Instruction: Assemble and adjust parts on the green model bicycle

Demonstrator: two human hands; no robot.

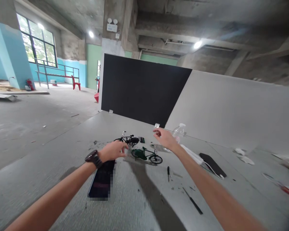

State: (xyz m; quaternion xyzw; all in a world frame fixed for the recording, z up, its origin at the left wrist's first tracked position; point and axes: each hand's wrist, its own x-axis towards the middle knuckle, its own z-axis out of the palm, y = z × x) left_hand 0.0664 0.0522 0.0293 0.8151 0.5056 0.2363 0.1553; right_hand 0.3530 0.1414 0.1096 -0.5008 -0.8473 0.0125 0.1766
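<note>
Two model bikes on the grey work surface (125, 208), approx. centre: the green bike (145, 155) nearer the wearer, upright w/ both wheels visible; the black bike (129, 140) just behind it to the left, partly hidden by the left hand (113, 150).

Progress (judged): both bikes appear largely whole, i.e. frame, saddle and handlebar present on the green one. Remaining: small loose parts (142, 140) beside the black bike, plus scattered bits nr. the short screwdriver (168, 171); whether these belong to either bike can't be told. Long screwdriver (192, 201) also lies loose, not in use.

Hands: L. hand has thumb and fingers a narrow gap apart at the green bike's rear; contact or grip can't be confirmed. R. hand (166, 138) is raised beyond the front wheel, fingers loosely bent and parted, nothing seen in them.

Edges/room: surface's left edge runs diagonally, well apart from the bikes, w/ concrete floor (62, 109) beyond. Black board (144, 88) bounds the rear. R. side is tighter: clear bottle (178, 132) behind the R. forearm, then black phone (213, 165). L. wrist passes over a dark device (101, 181). Widest approach: front, between that device and the long screwdriver, crossed by shadow only.
</note>
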